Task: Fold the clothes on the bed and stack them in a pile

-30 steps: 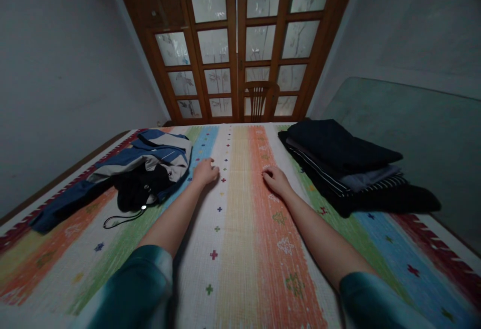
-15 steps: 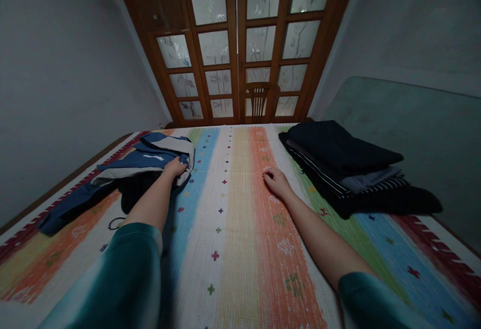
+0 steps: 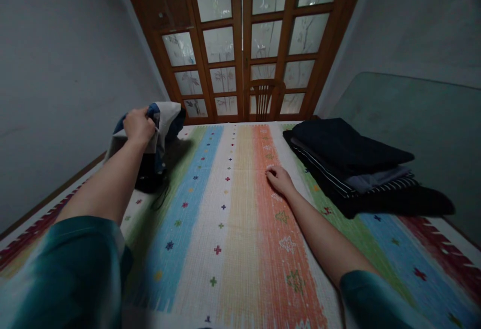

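My left hand (image 3: 139,127) grips a blue and light grey jacket (image 3: 171,116) and holds it bunched above the left side of the table. Its black part hangs down under the hand, with a thin dark cord loop (image 3: 161,196) dangling near the cloth. Part of the jacket is hidden behind my forearm. On the orange stripe of the tablecloth (image 3: 240,208), my right hand (image 3: 281,179) rests with its fingers curled in, and nothing shows in them.
To the right lies a stack of folded dark clothes (image 3: 349,148), some with white stripes. A wooden chair (image 3: 264,101) stands beyond the far table edge, before wooden glass-paned doors (image 3: 240,43). Walls rise on both sides, and a pale green panel (image 3: 421,113) leans at the right.
My left hand has raised the jacket off the table and moved it up and leftward, gathering it. The jacket's sleeve no longer lies spread on the cloth. My right hand has stayed put.
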A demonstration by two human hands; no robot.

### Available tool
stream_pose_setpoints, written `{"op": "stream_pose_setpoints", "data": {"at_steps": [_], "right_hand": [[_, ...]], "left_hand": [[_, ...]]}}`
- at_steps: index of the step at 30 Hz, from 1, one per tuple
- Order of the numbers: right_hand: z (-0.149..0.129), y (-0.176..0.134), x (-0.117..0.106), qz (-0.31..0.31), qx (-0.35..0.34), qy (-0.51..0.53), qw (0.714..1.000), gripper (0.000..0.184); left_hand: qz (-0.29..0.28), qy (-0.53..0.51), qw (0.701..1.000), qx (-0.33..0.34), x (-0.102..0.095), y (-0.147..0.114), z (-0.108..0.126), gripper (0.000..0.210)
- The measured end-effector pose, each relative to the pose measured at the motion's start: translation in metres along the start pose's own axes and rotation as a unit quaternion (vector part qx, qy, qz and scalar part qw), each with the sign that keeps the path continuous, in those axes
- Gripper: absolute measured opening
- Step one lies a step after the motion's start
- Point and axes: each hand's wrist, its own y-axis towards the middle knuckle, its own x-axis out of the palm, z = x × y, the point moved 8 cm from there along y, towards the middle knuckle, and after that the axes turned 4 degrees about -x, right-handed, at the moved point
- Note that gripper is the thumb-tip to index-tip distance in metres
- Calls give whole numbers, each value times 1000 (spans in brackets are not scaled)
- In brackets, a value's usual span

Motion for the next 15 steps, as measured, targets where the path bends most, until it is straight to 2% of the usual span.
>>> {"op": "stream_pose_setpoints", "data": {"at_steps": [2, 4, 7, 10, 12, 15], "right_hand": [[-1, 0, 0, -3, -1, -1, 1000, 20], [-1, 0, 0, -5, 0, -3, 1000, 21], [-1, -1, -1, -5, 7, -8, 1000, 21], [-2, -2, -2, -6, 10, -9, 1000, 21], [-3, -2, -2, -6, 6, -6, 1000, 22], [-2, -2, -2, -1, -1, 4, 1000, 22]], "left_hand": [[60, -23, 998, 26, -31, 7, 16, 41], [95, -52, 993, 56, -55, 10, 38, 41], [99, -98, 984, 113, -71, 7, 81, 45], [32, -151, 974, 166, -56, -10, 131, 47], [-39, -191, 962, 190, -30, -32, 161, 45], [-144, -229, 931, 247, 17, -89, 200, 41]]}}
